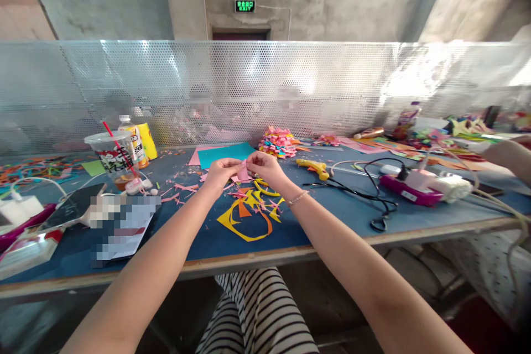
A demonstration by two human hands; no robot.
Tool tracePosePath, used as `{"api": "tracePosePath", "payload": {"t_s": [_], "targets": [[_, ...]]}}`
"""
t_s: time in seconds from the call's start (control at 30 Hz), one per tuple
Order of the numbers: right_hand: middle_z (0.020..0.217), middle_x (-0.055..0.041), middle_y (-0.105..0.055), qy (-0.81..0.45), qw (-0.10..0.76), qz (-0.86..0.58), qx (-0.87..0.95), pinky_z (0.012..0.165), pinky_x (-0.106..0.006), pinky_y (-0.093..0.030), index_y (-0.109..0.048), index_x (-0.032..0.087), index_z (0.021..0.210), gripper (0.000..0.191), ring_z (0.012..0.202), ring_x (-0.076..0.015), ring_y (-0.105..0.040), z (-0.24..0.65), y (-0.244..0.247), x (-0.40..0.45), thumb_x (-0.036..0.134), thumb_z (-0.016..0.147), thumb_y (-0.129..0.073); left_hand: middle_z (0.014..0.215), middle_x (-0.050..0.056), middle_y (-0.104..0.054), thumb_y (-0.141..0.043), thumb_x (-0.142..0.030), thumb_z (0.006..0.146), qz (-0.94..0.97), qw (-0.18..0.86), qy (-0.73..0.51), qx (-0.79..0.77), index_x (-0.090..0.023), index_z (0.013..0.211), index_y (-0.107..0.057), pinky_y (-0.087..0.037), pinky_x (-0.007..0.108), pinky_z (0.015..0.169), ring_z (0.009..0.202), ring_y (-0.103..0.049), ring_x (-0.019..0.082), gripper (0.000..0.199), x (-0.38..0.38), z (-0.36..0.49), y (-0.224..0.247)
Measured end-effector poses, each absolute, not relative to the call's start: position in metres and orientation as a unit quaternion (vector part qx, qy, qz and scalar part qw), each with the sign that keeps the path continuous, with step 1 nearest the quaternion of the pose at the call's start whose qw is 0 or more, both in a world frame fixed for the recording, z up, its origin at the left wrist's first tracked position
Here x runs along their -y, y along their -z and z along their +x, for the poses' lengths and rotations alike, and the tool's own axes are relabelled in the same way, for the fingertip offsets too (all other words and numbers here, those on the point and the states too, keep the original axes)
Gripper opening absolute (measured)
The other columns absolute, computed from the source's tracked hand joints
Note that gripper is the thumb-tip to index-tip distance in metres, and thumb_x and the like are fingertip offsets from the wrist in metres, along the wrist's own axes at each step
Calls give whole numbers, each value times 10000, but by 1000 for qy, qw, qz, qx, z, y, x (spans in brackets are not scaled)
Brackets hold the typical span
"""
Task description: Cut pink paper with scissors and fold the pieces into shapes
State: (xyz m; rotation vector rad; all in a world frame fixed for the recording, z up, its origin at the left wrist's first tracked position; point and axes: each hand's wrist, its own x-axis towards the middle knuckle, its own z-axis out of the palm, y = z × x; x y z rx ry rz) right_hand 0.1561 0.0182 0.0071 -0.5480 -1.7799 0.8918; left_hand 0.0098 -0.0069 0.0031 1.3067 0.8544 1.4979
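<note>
A small pink paper piece [242, 173] is pinched between my two hands above the blue table. My left hand [224, 173] holds its left side, fingers closed. On its right side, the fingers of my right hand [264, 168] are pressed together, close to the left fingertips. Beneath and in front of the hands lie yellow and orange paper scraps [236, 227] with thin pink strips. Just behind them rest a teal sheet [224, 154] and a pink sheet [194, 157]. A pink layered paper bundle [277, 141] stands behind my right hand.
A yellow glue gun [314, 168] and black cables lie to the right, near a purple power strip [409, 190]. At left are a plastic cup [112, 152], a bottle [133, 141] and a phone [128, 229]. Another person's hand [508, 156] reaches in at far right. A perforated screen [340, 88] runs behind.
</note>
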Motion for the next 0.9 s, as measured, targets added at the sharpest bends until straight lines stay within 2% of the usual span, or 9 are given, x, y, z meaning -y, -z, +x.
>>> {"api": "tracePosePath", "payload": {"t_s": [0.27, 0.53, 0.9], "targets": [[689, 14, -497, -378, 506, -233, 740, 546, -217, -393, -513, 161, 793, 237, 598, -80, -480, 155, -8, -14, 353, 677, -588, 656, 22, -611, -732, -272, 477, 548, 461, -608, -344, -118, 709, -622, -430, 251, 615, 601, -550, 107, 300, 6, 9, -3], [649, 8, -518, -376, 502, -240, 741, 532, -224, -388, -534, 150, 715, 242, 565, -83, -478, 154, -5, -15, 373, 659, -610, 611, 10, -602, -722, -279, 486, 556, 449, -604, -353, -119, 684, -619, -432, 263, 601, 549, -532, 100, 274, 7, 10, -3], [641, 5, -534, -380, 517, -250, 725, 536, -221, -379, -548, 149, 680, 221, 569, -83, -474, 154, -4, -17, 363, 661, -602, 631, 24, -615, -719, -291, 493, 562, 440, -602, -358, -120, 699, -625, -446, 276, 631, 595, -555, 119, 284, 5, 10, -1]]}}
